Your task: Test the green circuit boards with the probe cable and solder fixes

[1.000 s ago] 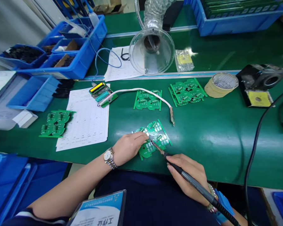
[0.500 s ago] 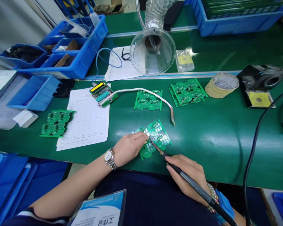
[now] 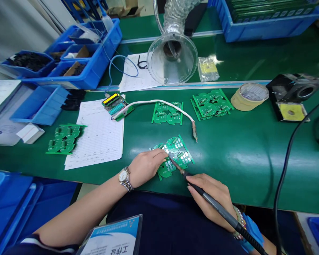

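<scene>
A green circuit board panel [image 3: 180, 154] lies on the bench right in front of me. My left hand [image 3: 148, 166] rests over its left side with the fingers pinched together; what sits between the fingertips is hidden. In my right hand [image 3: 212, 198] is a soldering iron [image 3: 215, 205], gripped like a pen. Its tip touches or hovers just over the middle of the panel, close to my left fingertips. Beyond the panel, a white sleeved cable [image 3: 159, 101] runs from a small tester board with a yellow display [image 3: 117, 106] and ends in a brownish tip.
More board panels lie at the back [image 3: 168, 113], back right [image 3: 211, 103] and left [image 3: 65, 139]. A fume extractor funnel [image 3: 172, 58] hangs behind. On the right stand a yellowish tub [image 3: 250, 96] and an iron stand [image 3: 292, 95]. Blue bins [image 3: 85, 76] fill the back left; a black cord [image 3: 284, 166] crosses the right.
Almost nothing differs. The view has shifted very slightly; both hands, the soldering iron and the panel keep their places.
</scene>
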A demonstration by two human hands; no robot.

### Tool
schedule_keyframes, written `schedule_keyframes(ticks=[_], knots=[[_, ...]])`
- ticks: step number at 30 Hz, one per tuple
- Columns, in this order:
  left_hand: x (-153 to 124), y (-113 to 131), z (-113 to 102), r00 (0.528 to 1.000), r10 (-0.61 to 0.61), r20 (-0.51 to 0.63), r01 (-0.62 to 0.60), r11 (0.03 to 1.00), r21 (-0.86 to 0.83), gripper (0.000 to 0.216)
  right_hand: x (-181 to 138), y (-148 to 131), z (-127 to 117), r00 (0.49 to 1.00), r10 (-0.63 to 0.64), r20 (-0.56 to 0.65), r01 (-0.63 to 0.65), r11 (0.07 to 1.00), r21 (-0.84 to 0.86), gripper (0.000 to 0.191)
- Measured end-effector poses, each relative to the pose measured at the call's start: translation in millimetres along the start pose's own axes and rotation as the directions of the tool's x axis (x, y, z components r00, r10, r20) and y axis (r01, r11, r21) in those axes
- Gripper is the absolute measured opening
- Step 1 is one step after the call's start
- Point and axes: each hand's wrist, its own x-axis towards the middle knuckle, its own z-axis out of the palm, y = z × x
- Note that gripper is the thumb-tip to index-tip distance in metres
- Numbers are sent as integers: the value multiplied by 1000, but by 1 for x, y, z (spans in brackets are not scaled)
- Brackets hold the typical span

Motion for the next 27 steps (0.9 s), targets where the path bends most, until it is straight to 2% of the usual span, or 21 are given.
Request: schedule_keyframes(ticks=[7,20,27], knots=[[0,0,0,999,-17,29,17,1000,-10,21,-1,1,-1,999,-17,-31,17,999,-27,27],[-1,0,1,999,-18,39,19,1000,-17,19,0,1,-3,998,53,14,-53,999,7,27],[-2,1,0,999,-21,26,22,999,-33,21,-2,2,-2,999,48,21,-48,999,16,29]])
